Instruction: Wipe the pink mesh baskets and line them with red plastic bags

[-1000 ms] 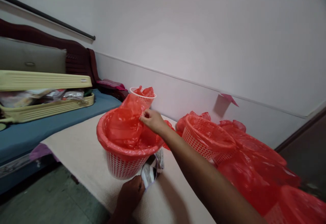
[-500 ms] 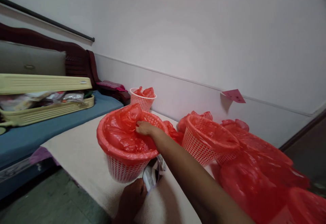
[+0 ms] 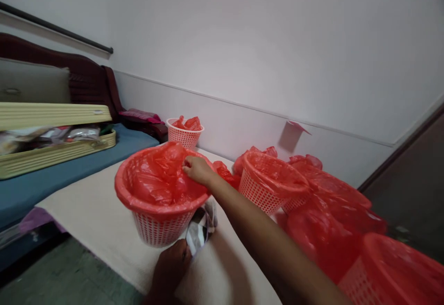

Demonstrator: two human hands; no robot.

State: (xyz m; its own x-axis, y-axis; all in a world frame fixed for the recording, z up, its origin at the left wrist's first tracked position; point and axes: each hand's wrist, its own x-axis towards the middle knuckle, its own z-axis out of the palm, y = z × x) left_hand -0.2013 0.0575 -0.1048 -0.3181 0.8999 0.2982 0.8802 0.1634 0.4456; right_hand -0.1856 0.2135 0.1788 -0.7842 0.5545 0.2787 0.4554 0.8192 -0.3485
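Note:
A perforated plastic basket point(image 3: 157, 228) stands on the pale bed board, lined with a red plastic bag point(image 3: 152, 180) folded over its rim. Over the basket's right side, my right hand point(image 3: 198, 170) is closed, its curled fingers against the bunched bag film. My left hand point(image 3: 173, 261) is low in front of the basket, in shadow, closed on the end of a grey and white cloth point(image 3: 197, 234). This cloth lies beside the basket's base, partly under my right forearm. What kind of cloth it is cannot be made out.
Another lined basket point(image 3: 265, 189) and heaped red bags point(image 3: 326, 226) stand to the right, with a further lined basket point(image 3: 391, 268) at the near corner. A white-rimmed basket point(image 3: 185, 134) stands by the wall. An open yellow suitcase point(image 3: 55, 152) lies on the blue bedding.
My right hand has come up slightly from the bag, its curled fingers now showing more. My left hand stays at the cloth. The view has turned a little to the right.

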